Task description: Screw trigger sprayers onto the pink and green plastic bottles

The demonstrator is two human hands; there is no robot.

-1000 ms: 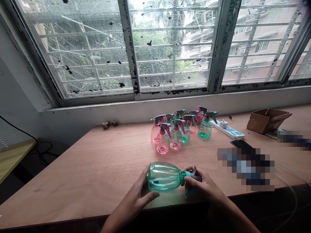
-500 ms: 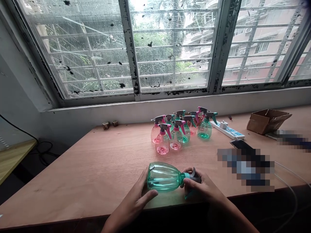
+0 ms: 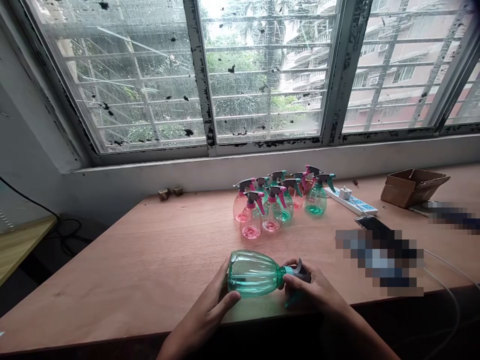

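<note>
A clear green spray bottle point(image 3: 255, 274) lies on its side above the table's front edge, base to the left and grey spray head to the right. My left hand point(image 3: 213, 300) cups the base, with the thumb at its lower edge. At the neck and spray head, my right hand point(image 3: 309, 285) is closed, thumb in front. The teal trigger hangs below, partly hidden by the right hand. Farther back stands a group of several pink and green spray bottles, among them a pink spray bottle point(image 3: 251, 220) in front and a green spray bottle point(image 3: 316, 197) at the right.
On the wooden table point(image 3: 131, 270), a white power strip point(image 3: 352, 202) lies right of the bottles. Beyond it is an open cardboard box point(image 3: 410, 190). A phone point(image 3: 378, 229) lies beside a blurred-out patch, with white cables at the right. Two small brown blocks point(image 3: 163, 194) sit at the back left.
The green bottle has turned slightly about its length, and the left thumb has shifted a little to the left. Both hands stay in nearly the same place.
</note>
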